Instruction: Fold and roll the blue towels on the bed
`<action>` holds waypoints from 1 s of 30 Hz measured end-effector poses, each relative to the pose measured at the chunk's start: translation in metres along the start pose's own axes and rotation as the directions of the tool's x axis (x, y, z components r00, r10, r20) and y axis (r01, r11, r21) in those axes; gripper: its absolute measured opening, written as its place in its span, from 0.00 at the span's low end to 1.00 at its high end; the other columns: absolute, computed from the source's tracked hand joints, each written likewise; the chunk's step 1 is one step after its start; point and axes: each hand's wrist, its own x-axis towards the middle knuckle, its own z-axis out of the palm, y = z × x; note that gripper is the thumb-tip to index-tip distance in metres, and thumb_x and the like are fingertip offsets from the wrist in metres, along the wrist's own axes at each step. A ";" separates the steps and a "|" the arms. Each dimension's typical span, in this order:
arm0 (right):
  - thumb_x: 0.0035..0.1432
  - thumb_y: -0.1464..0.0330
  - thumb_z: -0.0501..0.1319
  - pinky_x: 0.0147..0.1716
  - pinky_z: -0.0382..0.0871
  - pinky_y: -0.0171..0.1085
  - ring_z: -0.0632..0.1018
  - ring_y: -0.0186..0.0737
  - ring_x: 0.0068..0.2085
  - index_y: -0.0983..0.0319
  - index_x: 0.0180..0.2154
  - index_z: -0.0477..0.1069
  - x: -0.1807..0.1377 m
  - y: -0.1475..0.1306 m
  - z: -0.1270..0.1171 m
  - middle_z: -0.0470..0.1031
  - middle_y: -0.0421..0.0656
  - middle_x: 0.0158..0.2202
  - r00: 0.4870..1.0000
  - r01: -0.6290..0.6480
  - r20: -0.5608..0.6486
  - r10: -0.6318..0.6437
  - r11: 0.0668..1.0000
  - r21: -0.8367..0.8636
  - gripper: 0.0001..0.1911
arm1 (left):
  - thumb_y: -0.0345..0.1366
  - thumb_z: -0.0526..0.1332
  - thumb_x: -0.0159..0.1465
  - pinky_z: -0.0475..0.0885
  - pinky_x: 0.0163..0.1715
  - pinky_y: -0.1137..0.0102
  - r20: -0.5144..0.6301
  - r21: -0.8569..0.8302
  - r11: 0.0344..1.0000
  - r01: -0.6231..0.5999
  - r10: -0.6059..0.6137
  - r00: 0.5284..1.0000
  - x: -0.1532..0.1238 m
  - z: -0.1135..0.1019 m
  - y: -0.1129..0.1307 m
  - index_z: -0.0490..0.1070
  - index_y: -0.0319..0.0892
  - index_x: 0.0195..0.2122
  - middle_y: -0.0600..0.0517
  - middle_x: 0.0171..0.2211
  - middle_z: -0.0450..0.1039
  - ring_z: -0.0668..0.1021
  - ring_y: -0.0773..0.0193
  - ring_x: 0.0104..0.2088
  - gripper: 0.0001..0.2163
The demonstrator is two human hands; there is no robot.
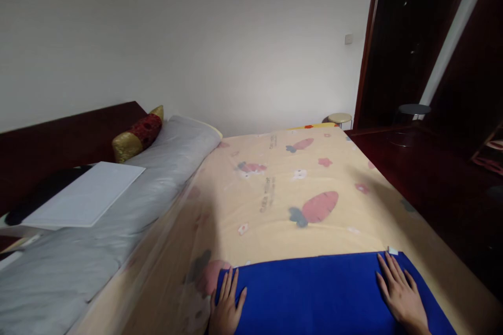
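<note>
A bright blue cloth (314, 293) lies flat on the near end of a bed covered by a cream sheet (283, 193) printed with carrots and flowers. My left hand (227, 303) rests palm down on the cloth's far left corner, fingers stretched out together. My right hand (398, 288) lies flat near the cloth's far right corner, fingers spread, just short of a small white tag (393, 250) at that corner. Neither hand holds anything.
A grey bedspread (129, 204) runs along the left with a white flat board (86, 193) on it and a red and gold bolster cushion (137, 133) by the dark headboard. A small round stool (340, 118) and a dark doorway (408, 42) stand beyond the bed. Dark floor lies to the right.
</note>
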 end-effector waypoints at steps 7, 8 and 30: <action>0.62 0.51 0.40 0.64 0.45 0.53 0.49 0.43 0.68 0.58 0.65 0.47 -0.001 -0.006 0.001 0.49 0.43 0.68 0.999 0.012 -0.049 -0.011 1.000 0.014 0.34 | 0.55 0.45 0.63 0.42 0.64 0.46 0.197 -0.017 0.999 -0.039 0.042 0.980 0.011 -0.016 -0.008 0.47 0.51 0.65 0.54 0.67 0.49 0.54 0.55 0.67 0.30; 0.62 0.51 0.40 0.64 0.45 0.53 0.49 0.43 0.68 0.57 0.65 0.47 -0.001 -0.005 0.003 0.49 0.42 0.68 0.999 0.011 -0.051 -0.010 1.000 0.015 0.34 | 0.54 0.44 0.63 0.42 0.65 0.47 0.189 -0.006 1.000 -0.028 0.028 0.982 0.011 -0.017 -0.008 0.47 0.52 0.65 0.55 0.67 0.48 0.53 0.56 0.67 0.29; 0.61 0.52 0.45 0.61 0.54 0.58 0.55 0.48 0.66 0.44 0.62 0.51 0.003 -0.018 0.002 0.55 0.35 0.65 0.999 0.029 0.025 -0.036 0.976 0.214 0.28 | 0.46 0.42 0.66 0.51 0.64 0.50 0.094 -0.138 0.988 0.072 -0.059 0.994 0.003 -0.004 0.035 0.46 0.54 0.64 0.56 0.67 0.48 0.56 0.60 0.66 0.25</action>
